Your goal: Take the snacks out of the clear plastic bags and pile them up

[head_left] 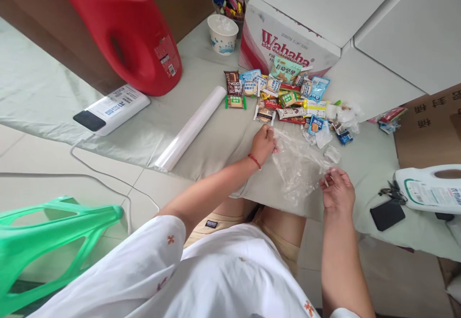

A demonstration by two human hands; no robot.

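A clear plastic bag (297, 171) hangs stretched between my two hands, just in front of a heap of snacks. My left hand (264, 142), with a red string at the wrist, is closed on the bag's left edge. On the other side, my right hand (337, 189) pinches the bag's right corner between thumb and fingers. Beyond the bag lie wrapped snacks (288, 98), among them a green nut packet (285, 69) and a brown cocoa packet (233, 83). Crumpled clear wrappers (347, 116) lie at the heap's right side.
A roll of clear film (192, 128) lies left of my hands, near a white heat sealer-like device (115, 109) and a red jug (144, 34). A Wahaha box (288, 37) and a paper tub (223, 34) stand behind. At right are a black wallet (388, 214) and a white jug (430, 188).
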